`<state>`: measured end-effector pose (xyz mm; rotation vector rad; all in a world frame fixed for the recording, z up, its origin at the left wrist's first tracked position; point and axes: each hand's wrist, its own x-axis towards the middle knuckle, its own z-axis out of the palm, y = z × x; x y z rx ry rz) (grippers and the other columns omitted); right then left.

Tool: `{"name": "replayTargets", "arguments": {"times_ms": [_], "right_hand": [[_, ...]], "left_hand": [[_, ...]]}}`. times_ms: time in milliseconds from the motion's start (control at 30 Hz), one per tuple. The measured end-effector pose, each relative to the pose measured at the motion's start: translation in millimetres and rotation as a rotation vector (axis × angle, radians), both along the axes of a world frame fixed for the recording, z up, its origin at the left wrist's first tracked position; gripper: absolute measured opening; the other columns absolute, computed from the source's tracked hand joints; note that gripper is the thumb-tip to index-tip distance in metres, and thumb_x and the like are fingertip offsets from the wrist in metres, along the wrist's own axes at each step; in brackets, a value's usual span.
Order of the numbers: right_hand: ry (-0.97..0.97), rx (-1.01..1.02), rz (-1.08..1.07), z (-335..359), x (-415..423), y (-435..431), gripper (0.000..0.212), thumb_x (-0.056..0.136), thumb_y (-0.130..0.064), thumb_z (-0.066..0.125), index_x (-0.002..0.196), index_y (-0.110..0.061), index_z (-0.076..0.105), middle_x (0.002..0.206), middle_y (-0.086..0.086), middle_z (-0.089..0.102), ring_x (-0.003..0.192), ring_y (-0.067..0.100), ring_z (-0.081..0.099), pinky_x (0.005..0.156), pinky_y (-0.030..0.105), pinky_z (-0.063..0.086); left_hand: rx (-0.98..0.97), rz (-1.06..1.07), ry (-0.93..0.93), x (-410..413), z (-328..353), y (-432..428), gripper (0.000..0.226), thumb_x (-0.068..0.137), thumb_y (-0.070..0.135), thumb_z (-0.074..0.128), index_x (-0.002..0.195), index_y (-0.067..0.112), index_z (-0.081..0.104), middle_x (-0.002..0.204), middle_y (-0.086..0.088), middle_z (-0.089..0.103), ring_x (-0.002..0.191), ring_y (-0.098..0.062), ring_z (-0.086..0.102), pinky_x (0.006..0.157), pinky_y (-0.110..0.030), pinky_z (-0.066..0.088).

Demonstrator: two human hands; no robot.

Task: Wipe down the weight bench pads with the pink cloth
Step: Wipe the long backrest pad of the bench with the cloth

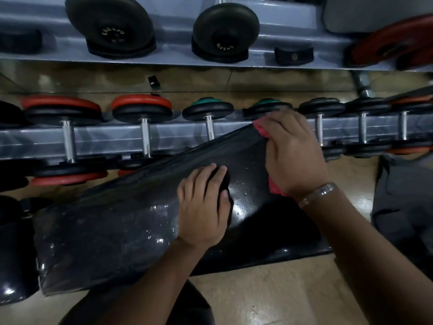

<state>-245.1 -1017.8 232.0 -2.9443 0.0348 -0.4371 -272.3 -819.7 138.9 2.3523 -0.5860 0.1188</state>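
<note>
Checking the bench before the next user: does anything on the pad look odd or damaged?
Water droplets bead on the black bench pad left of the pink cloth, so that stretch looks wet. No tear shows.

Pink cloth (pixel 262 130) mostly hidden under right hand (pixel 293 156); only two red-pink edges show. Left hand (pixel 203 205) clutches something dark, identity unclear. Bench pad (pixel 112 221) frame and legs hidden beneath it. Red plate (pixel 396 41) cut by right edge. Dumbbell lettering blurred.
</note>
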Motion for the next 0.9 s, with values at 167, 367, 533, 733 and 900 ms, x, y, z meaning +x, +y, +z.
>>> {"name": "replayTargets", "arguments": {"times_ms": [167,367,533,733,900], "right_hand": [[0.079,0.002,0.153,14.9,-7.4,-21.6,0.035,0.09,-0.006,0.051,0.116,-0.012,0.073,0.121,0.005,0.07,0.12,0.03,0.059,0.111,0.047,0.039],[0.12,-0.082,0.093,2.8,4.1,8.7,0.04,0.082,0.002,0.049,0.113,-0.009,0.074,0.116,0.009,0.071,0.116,0.035,0.06,0.102,0.051,0.046],[0.168,-0.018,0.138,12.2,-8.7,-11.7,0.049,0.079,0.003,0.049,0.116,-0.016,0.075,0.124,0.004,0.071,0.124,0.031,0.059,0.111,0.054,0.041],[0.115,-0.082,0.079,1.5,-8.6,23.7,0.043,0.082,-0.001,0.046,0.114,-0.009,0.073,0.117,0.011,0.071,0.119,0.034,0.059,0.109,0.05,0.042],[0.11,-0.044,0.151,8.0,-13.9,-5.9,0.042,0.087,0.003,0.046,0.118,-0.007,0.073,0.123,0.012,0.069,0.122,0.036,0.059,0.109,0.051,0.042]], "left_hand": [[0.004,-0.012,0.004,0.7,0.1,0.7,0.046,0.097,0.028,0.043,0.138,0.012,0.057,0.142,-0.007,0.055,0.128,-0.03,0.049,0.104,-0.053,0.037],[0.004,-0.007,-0.004,0.4,0.1,1.2,0.046,0.097,0.028,0.043,0.138,0.011,0.058,0.141,-0.008,0.056,0.127,-0.032,0.051,0.103,-0.052,0.038],[-0.005,-0.011,-0.015,0.5,-0.6,0.7,0.046,0.097,0.027,0.044,0.138,0.011,0.058,0.141,-0.007,0.056,0.127,-0.031,0.051,0.103,-0.05,0.038],[0.005,-0.015,-0.013,0.2,0.4,1.3,0.046,0.097,0.027,0.044,0.138,0.011,0.058,0.141,-0.007,0.056,0.126,-0.03,0.051,0.103,-0.049,0.038],[0.017,-0.02,0.013,2.2,5.9,3.2,0.044,0.097,0.027,0.046,0.137,0.013,0.059,0.139,-0.006,0.057,0.127,-0.028,0.051,0.105,-0.048,0.038]]}}
